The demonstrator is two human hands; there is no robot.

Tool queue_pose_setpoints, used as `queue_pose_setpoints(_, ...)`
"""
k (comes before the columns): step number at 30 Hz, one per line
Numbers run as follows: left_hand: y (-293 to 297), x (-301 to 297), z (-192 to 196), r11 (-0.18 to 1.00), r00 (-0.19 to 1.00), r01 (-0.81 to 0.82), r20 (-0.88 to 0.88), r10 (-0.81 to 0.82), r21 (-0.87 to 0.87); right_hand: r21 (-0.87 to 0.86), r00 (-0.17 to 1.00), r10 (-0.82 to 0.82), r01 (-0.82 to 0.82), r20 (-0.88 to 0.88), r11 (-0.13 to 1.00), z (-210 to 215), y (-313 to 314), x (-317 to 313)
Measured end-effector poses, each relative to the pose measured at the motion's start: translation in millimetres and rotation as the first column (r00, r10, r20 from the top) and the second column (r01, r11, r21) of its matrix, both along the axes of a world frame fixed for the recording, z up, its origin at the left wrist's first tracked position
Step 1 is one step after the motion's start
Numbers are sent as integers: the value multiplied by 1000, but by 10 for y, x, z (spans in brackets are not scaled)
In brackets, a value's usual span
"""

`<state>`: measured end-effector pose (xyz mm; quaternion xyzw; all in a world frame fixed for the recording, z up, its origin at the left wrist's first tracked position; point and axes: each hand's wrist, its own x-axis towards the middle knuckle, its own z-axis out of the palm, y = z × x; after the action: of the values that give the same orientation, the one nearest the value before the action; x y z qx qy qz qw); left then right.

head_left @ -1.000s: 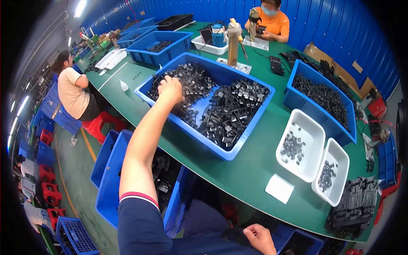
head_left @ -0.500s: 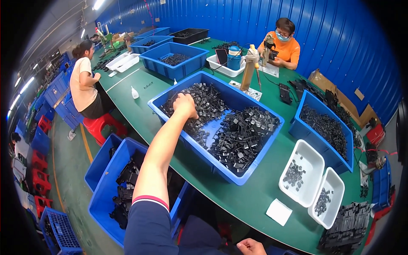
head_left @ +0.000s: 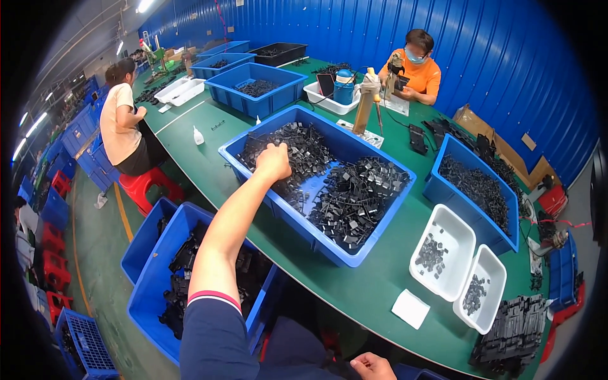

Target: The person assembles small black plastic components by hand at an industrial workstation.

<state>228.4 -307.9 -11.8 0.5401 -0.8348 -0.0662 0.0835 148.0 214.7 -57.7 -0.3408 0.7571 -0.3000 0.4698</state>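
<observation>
The green desk (head_left: 392, 266) carries a large blue tub (head_left: 339, 142) near its front edge, a second blue tub (head_left: 465, 215) to the right, two white trays (head_left: 453, 240) (close side by side), a white paper square (head_left: 411, 308), a stack of black plastic parts (head_left: 512, 332) and, farther left, a squeeze bottle (head_left: 198, 136).

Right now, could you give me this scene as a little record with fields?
Left hand: at the black pieces in the large blue bin; grip hidden
Right hand: at the picture's lower edge; grip unclear
Table: green
Nearby white trays: two, side by side, small dark bits in each
Across the table: masked person in orange
</observation>
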Motion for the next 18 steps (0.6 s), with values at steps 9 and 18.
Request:
queue_pose_setpoints(9, 228, 48, 380, 995, 954, 69, -288, -88, -75, -7, 997, 43, -43, -57, 999, -317, 144, -46)
queue_pose_setpoints(18, 29, 109, 208, 941, 995, -75, -93, 46, -329, 10, 997, 27, -27, -72, 1000, -262, 310, -9)
